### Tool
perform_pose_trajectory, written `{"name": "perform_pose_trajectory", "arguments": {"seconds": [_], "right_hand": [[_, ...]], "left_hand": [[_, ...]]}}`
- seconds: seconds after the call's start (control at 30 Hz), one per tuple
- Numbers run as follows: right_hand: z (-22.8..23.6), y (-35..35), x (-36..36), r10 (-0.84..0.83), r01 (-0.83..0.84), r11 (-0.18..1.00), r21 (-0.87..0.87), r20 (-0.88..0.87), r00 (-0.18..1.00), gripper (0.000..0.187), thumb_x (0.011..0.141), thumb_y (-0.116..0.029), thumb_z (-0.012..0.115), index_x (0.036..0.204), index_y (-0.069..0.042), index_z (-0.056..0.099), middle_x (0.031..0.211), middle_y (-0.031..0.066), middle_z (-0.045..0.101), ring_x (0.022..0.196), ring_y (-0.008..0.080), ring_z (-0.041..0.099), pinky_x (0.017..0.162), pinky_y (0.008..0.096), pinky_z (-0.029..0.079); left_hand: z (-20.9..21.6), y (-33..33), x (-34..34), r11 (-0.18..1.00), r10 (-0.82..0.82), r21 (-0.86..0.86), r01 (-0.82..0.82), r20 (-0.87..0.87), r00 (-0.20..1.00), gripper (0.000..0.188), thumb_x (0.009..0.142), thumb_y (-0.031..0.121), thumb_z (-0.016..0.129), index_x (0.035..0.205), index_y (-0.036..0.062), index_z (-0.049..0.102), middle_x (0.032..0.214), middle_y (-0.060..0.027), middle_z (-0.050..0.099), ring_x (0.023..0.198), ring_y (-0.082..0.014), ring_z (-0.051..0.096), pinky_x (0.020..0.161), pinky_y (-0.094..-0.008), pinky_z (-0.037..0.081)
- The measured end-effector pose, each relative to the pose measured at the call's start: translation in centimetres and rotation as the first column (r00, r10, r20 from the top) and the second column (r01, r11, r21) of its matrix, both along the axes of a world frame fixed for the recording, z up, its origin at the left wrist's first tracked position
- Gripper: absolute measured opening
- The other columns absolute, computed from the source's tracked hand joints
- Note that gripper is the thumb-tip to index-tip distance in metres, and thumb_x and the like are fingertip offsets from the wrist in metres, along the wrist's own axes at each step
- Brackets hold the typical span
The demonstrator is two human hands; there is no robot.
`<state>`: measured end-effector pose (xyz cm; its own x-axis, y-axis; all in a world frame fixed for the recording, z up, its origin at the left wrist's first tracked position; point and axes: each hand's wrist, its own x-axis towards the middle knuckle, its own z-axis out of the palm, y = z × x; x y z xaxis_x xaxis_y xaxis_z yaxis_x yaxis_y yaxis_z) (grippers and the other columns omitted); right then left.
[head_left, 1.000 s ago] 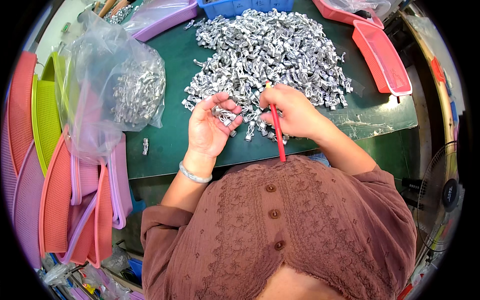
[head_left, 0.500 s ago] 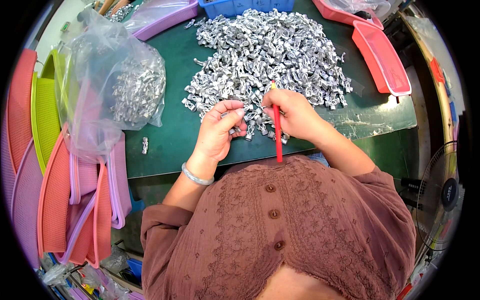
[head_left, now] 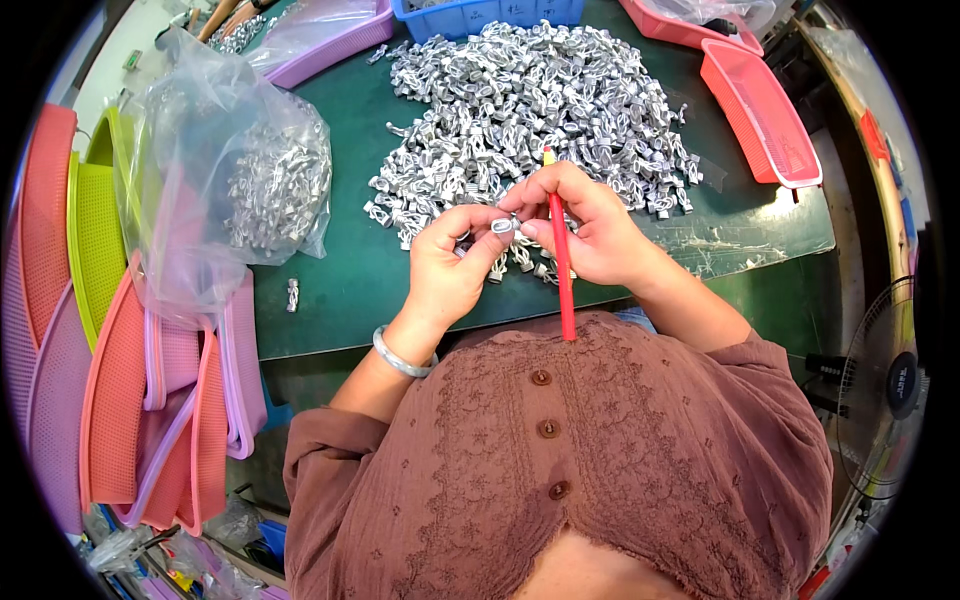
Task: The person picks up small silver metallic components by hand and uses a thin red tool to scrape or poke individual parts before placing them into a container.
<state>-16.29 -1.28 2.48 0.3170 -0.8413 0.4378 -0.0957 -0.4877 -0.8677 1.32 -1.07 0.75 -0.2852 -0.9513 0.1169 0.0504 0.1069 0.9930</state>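
Observation:
A small silver part with a looped, knot-like shape (head_left: 503,226) is pinched between the thumb and fingers of my left hand (head_left: 450,262). The fingertips of my right hand (head_left: 598,232) meet that same part from the other side. Gripped in my right hand is a slim red stick-shaped tool (head_left: 566,290) with a yellowish far end, its long red end pointing toward my body; its exact kind does not show. Just beyond both hands lies a big heap of similar silver parts (head_left: 530,100), with several more under and between my hands.
One silver part (head_left: 292,295) lies apart at the left, near a clear plastic bag (head_left: 180,130) of such parts. Pink, purple and green baskets (head_left: 110,400) stack along the left. A blue bin (head_left: 490,15) and a pink tray (head_left: 760,120) stand behind the green table (head_left: 330,325).
My hands have come together; the silver part now shows between the left fingertips, with the right fingers on it. The red tool has tilted slightly, its near end shifting right and toward me.

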Motion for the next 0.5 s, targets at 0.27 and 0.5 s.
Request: {"name": "perform_pose_trajectory", "arguments": {"seconds": [0.27,0.5], "right_hand": [[-0.7,0.6,0.3,0.053,-0.066,0.962,0.266,0.056,0.997,0.023,0.079,0.002,0.059,0.095,-0.005,0.044,0.087,0.004,0.056,0.076,0.0099,0.054,0.07,0.0241,0.045],[-0.5,0.7,0.4,0.057,-0.229,0.836,0.498,0.338,0.94,0.024,0.079,0.004,0.058,0.094,-0.005,0.042,0.086,0.0043,0.057,0.084,0.0113,0.057,0.075,0.0251,0.046]], "left_hand": [[0.3,-0.3,0.0,0.937,0.003,0.341,0.08,-0.235,0.972,0.011,0.086,0.012,0.055,0.087,0.0026,0.06,0.068,-0.0013,0.055,0.055,-0.0081,0.051,0.049,-0.0208,0.041],[0.4,-1.0,-0.1,0.777,0.112,0.62,0.112,-0.311,0.944,0.02,0.086,0.02,0.052,0.088,0.0011,0.058,0.064,-0.0019,0.049,0.054,-0.0132,0.048,0.049,-0.0262,0.039]]}}
